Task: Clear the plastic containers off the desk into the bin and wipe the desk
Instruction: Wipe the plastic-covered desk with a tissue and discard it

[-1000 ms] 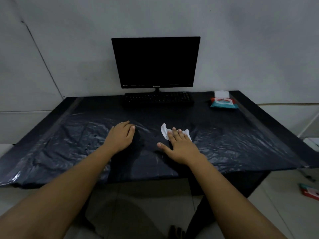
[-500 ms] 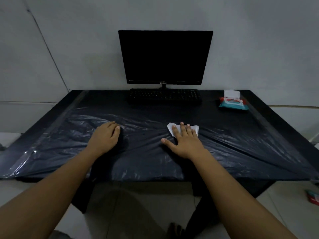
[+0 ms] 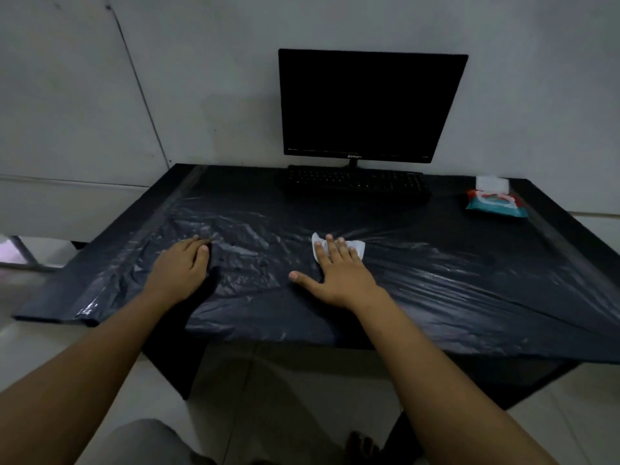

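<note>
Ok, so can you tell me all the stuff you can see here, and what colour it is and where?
desk: one, black, against the grey wall
plastic sheet: one, dark and shiny, wrinkled, spread over the desk top
monitor: one, black, screen dark, at the back of the desk
keyboard: one, black, just in front of the monitor
pack of wipes: one, teal, red and white, back right of the desk
wipe: one, white, flat on the sheet under the right hand's fingers
left hand: one, resting on the sheet, left of the wipe
right hand: one, fingers straight, pressing the wipe down
</note>
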